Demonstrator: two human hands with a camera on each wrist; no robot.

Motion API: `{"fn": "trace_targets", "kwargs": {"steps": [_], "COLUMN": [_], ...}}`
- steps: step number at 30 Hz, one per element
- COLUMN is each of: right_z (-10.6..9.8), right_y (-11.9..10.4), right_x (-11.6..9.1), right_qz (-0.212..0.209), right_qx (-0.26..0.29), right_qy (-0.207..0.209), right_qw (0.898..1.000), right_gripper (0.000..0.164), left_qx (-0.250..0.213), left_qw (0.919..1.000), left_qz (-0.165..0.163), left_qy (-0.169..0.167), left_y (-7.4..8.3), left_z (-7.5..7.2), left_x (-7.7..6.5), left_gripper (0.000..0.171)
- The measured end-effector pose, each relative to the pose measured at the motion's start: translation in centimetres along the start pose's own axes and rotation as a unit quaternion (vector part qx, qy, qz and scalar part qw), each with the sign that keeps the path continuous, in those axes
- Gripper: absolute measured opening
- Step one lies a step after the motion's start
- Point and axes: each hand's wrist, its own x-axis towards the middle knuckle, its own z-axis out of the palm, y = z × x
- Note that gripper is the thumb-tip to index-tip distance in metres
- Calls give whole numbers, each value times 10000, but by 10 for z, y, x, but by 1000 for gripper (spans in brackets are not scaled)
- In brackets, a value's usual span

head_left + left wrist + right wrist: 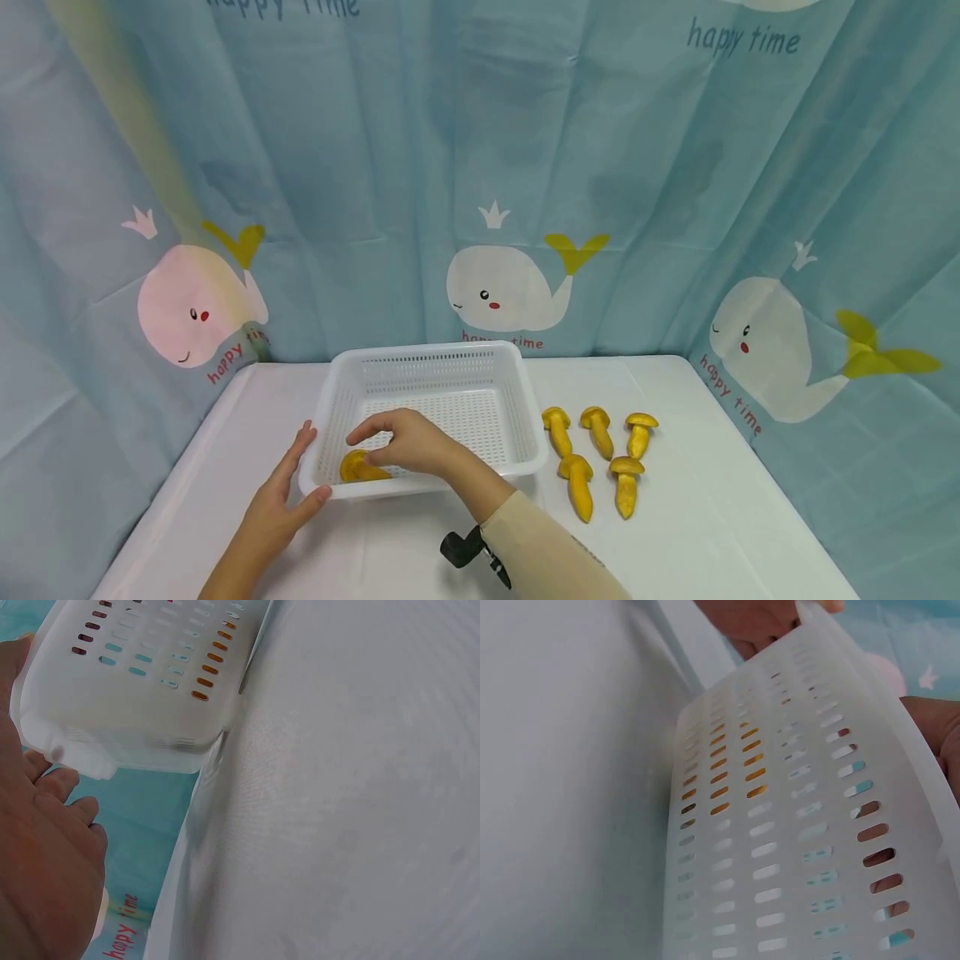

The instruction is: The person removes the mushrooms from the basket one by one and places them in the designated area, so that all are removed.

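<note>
A white plastic basket (pixel 431 487) with slotted sides stands on the table. My left hand (pixel 270 508) holds its near left corner, the thumb on the front rim and the fingers along the left side. In the left wrist view, bent fingers of the left hand (pixel 56 847) lie beneath the basket's rim (pixel 75 754). My right hand (pixel 412 442) reaches into the basket, fingers spread and bent, just over a yellow mushroom (pixel 356 467) lying in the near left corner. Through the slots in the right wrist view, yellow shows inside the basket (pixel 780 825).
Several more yellow mushrooms (pixel 577 483) lie in two rows to the right of the basket on the white table (pixel 712 500). A blue curtain (pixel 375 208) with whale prints surrounds the table. A black wrist device (pixel 465 547) hangs at the right sleeve (pixel 551 550).
</note>
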Motion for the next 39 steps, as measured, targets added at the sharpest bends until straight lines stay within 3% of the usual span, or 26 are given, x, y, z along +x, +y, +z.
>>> {"fn": "trace_targets", "kwargs": {"steps": [6, 11, 16, 27, 33, 39], "right_z": [2, 7, 10, 17, 17, 17], "right_y": [-3, 3, 8, 12, 10, 9], "right_x": [11, 16, 20, 29, 28, 27], "right_qz": [-66, 135, 251, 916, 1140, 1020], "right_qx": [-190, -6, -183, -796, -738, -893], "right_qy": [-199, -122, -172, -472, -728, -778], "right_qw": [9996, 9998, 9994, 9915, 9881, 9877], "right_gripper": [30, 29, 32, 44, 38, 30], "left_qx": [-92, -116, -7, 82, -46, 8], "left_qw": [9996, 9994, 9995, 9992, 9995, 9998], "left_qz": [248, 312, 320, 376, 322, 216], "left_qy": [-16, -61, -36, 60, 25, 38], "left_y": [-1, 0, 1, -1, -2, 1], "left_z": [0, 0, -2, -2, -2, -3], "left_x": [-1, 2, 2, 0, 0, 0], "left_gripper": [87, 88, 88, 89, 89, 89]}}
